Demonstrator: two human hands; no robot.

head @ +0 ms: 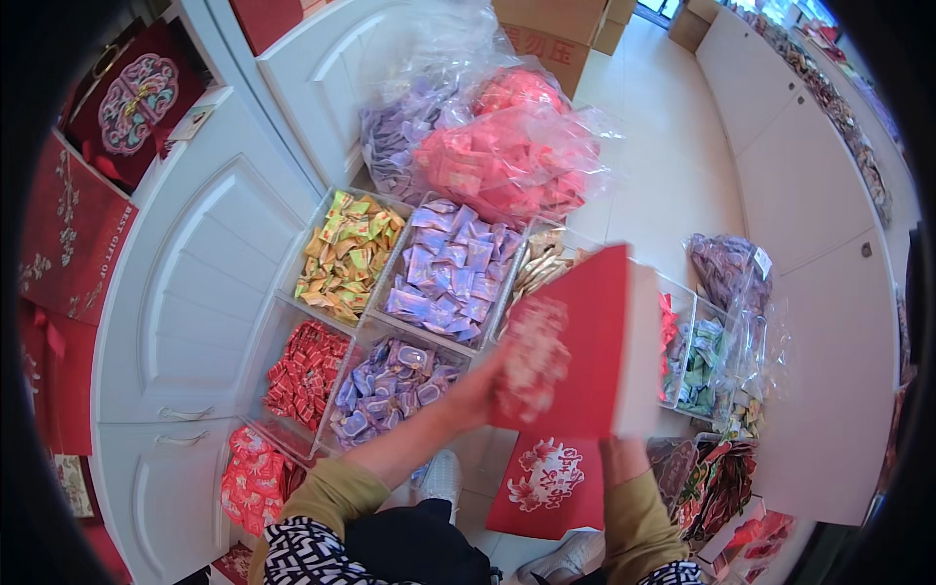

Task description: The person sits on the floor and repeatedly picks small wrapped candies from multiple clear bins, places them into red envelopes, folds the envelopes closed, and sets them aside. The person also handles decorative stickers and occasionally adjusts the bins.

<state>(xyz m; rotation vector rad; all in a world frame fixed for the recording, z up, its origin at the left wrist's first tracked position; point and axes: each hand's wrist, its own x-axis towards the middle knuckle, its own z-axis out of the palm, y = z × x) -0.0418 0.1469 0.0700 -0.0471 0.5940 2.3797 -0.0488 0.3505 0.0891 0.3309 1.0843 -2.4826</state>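
Note:
A red paper gift bag [563,351] with a pale printed design and a white side is held up over the bins, slightly blurred. My left hand [479,391] grips its left edge. My right hand [621,442] is at its lower right, the fingers mostly hidden behind the bag. Below it, near my shoes, lies another red bag [548,486] with a white floral print. Clear bins around the held bag contain purple sachets [453,267], yellow-green packets [351,252], small red packets [303,373], purple packs with oval windows [395,384] and green packets [702,362].
Large plastic bags of pink packets [504,168] and purple packets [402,139] stand behind the bins. White cabinets [197,292] line the left, with more cabinets [812,219] at right. A cardboard box [548,36] is at the top; pink packs [252,479] lie lower left.

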